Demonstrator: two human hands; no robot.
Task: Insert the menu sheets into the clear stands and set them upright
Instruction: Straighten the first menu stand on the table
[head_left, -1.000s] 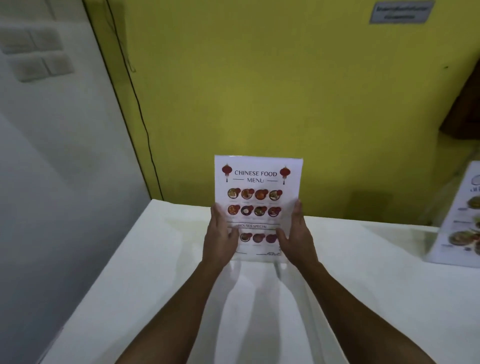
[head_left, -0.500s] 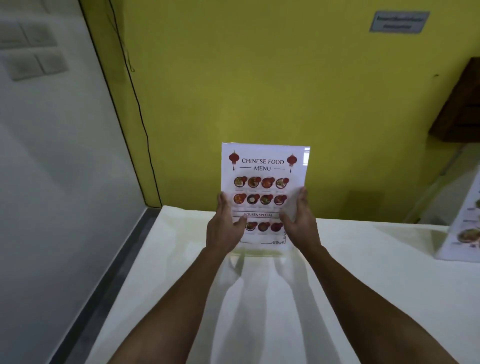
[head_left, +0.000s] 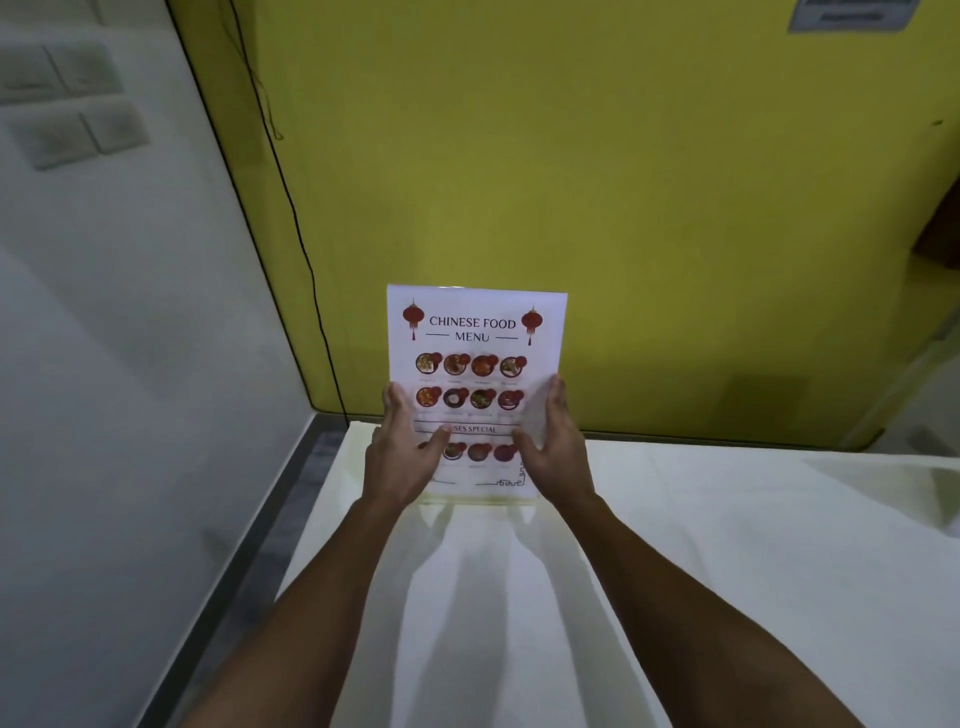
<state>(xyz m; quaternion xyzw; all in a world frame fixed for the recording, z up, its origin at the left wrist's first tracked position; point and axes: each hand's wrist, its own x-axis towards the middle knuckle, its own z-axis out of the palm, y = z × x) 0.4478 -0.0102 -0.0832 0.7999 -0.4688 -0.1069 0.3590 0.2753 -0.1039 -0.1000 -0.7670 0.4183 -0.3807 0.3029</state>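
A white menu sheet (head_left: 475, 332) headed "Chinese Food Menu" sits inside a clear stand (head_left: 478, 501), upright near the far edge of the white table (head_left: 727, 545). My left hand (head_left: 402, 457) grips the stand's left side, thumb across the sheet's lower front. My right hand (head_left: 553, 447) holds the right side, fingers along the edge. The stand's clear foot rests on or just above the tabletop; I cannot tell which.
A yellow wall (head_left: 571, 182) rises right behind the table. A grey-white wall (head_left: 104, 364) and a dark floor gap (head_left: 291, 499) lie to the left. A corner of another clear stand (head_left: 948, 493) shows at the right edge.
The stand with the menu has moved away from me toward the yellow wall and slightly left on the table. The other menu stand at the right has slipped almost out of view.
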